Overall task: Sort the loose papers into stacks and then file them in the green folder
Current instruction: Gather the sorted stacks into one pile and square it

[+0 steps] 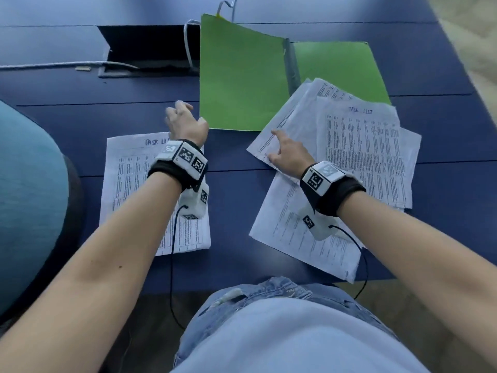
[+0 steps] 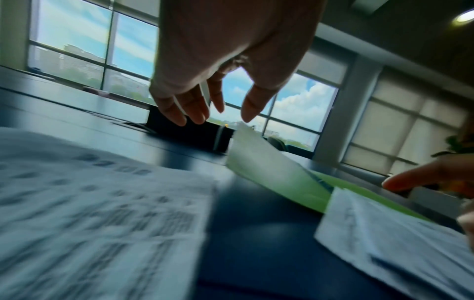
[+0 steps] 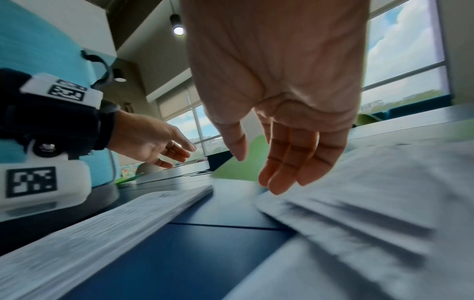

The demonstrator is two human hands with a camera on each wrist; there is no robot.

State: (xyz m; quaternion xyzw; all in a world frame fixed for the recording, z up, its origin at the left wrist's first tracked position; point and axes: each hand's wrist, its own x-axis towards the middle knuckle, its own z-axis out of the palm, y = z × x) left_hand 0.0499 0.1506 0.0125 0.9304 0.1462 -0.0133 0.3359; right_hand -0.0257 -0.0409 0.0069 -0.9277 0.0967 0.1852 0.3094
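Observation:
The green folder point(image 1: 242, 76) lies open at the back middle of the dark blue table point(image 1: 234, 200). A neat stack of printed papers point(image 1: 129, 189) sits at the front left. My left hand point(image 1: 178, 114) hovers over the stack's far edge, fingers relaxed and apart, holding nothing; the left wrist view shows the left hand point(image 2: 205, 105) above the table. A loose spread of papers point(image 1: 363, 157) lies to the right, overlapping the folder's right half. My right hand point(image 1: 274, 145) is over the spread's left edge with straight fingers, also the right hand point(image 3: 269, 176) just above the sheets.
An open cable hatch point(image 1: 150, 47) with white cables sits in the table behind the left stack. A teal chair point(image 1: 29, 195) stands at the left edge. A dark wire point(image 1: 172, 265) hangs from the left wrist unit over the table's front edge.

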